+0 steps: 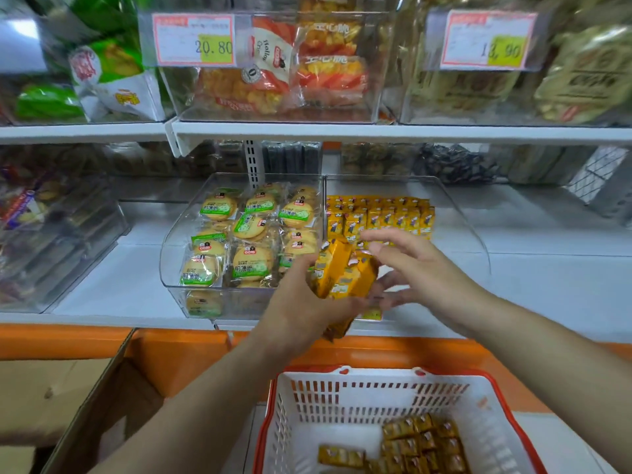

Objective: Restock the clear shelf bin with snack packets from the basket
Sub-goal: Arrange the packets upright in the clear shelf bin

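My left hand point(301, 306) grips a bunch of yellow snack packets point(342, 271) just in front of the clear shelf bin point(455, 213). Rows of the same yellow packets point(379, 215) fill the back of that bin. My right hand point(413, 268) hovers beside the held bunch with fingers spread, its fingertips touching the packets' right side. Below, the white basket with a red rim point(342, 398) holds more yellow packets point(420, 443) at its bottom right.
A neighbouring clear bin point(178, 254) to the left holds round biscuits in green-labelled wrappers. The upper shelf point(342, 131) carries bins with price tags. An orange shelf edge point(171, 347) and a cardboard box point(51, 398) lie at the lower left.
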